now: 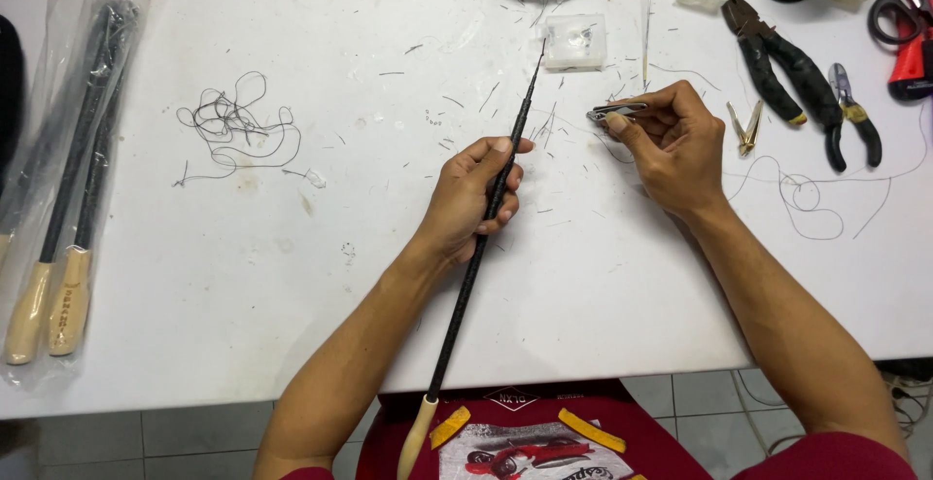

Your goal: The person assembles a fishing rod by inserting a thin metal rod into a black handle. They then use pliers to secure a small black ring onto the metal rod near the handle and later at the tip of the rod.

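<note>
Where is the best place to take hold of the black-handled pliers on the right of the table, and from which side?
Probably grip the pliers around both black handles, from above. They lie flat, handles spread toward the near right, with bare table there; the metal nose points to the far left.

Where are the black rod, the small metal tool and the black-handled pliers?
black rod (515, 140): head view, on the bare shaft above the left hand (476, 198).
small metal tool (617, 111): head view, on its metal body, in the right hand (675, 145).
black-handled pliers (777, 57): head view, on one handle.

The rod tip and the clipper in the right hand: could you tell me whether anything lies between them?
Nothing solid: between the rod tip and the clipper in the right hand the table shows only thread snippets. The left hand grips the rod lower down.
</note>
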